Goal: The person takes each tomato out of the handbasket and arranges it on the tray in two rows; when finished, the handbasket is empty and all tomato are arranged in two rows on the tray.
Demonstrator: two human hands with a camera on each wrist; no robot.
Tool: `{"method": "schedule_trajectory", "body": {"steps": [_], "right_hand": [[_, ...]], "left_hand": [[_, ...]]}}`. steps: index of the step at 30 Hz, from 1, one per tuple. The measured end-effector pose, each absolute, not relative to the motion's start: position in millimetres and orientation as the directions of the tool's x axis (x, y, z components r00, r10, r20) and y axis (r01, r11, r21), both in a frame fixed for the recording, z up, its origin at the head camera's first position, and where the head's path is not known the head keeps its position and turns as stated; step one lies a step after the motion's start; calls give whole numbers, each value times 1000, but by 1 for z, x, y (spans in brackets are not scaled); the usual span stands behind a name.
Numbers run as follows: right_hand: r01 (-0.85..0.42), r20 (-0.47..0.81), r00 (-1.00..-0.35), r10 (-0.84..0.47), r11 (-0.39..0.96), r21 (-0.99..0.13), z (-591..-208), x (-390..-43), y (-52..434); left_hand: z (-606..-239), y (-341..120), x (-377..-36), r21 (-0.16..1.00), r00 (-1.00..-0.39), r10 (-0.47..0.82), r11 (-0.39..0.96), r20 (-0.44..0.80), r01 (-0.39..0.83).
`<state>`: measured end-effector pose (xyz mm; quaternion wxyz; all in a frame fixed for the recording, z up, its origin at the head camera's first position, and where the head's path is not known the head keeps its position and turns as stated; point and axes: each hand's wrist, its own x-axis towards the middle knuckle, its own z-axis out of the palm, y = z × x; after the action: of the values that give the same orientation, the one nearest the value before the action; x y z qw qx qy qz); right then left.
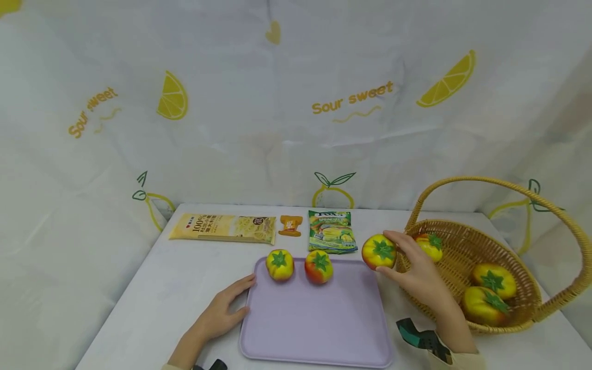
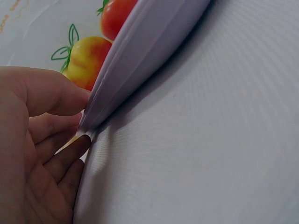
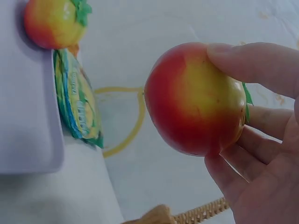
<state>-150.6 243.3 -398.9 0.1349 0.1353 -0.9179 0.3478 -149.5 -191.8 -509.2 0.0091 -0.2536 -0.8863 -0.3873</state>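
My right hand (image 1: 423,275) grips a yellow-red toy persimmon (image 1: 379,252) with a green leafy top, thumb on one side and fingers on the other. It holds the fruit in the air between the tray's back right corner and the basket. Along the left edge of a lilac tray (image 1: 314,324), my left hand (image 1: 222,311) rests with its fingertips and thumb against the rim. On the tray's back edge sit two more persimmons, a left one (image 1: 279,264) and a right one (image 1: 318,266), side by side.
A wicker basket (image 1: 455,236) with a tall handle stands at right, holding three persimmons. Behind the tray lie a yellow pasta packet (image 1: 222,228), a small orange wrapper (image 1: 290,225) and a green candy bag (image 1: 332,231). A printed white cloth (image 1: 259,128) hangs behind the table.
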Motion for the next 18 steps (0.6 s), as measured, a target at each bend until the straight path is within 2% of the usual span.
{"method": "schedule_trajectory", "body": {"steps": [12, 18], "right_hand": [[-317, 230, -948, -218, 669, -673, -427, -161, 219], [-300, 179, -953, -244, 688, -660, -445, -168, 210]], "left_hand": [[-510, -193, -149, 664, -860, 449, 568, 244, 485], [-510, -194, -149, 661, -852, 456, 560, 258, 499]]}}
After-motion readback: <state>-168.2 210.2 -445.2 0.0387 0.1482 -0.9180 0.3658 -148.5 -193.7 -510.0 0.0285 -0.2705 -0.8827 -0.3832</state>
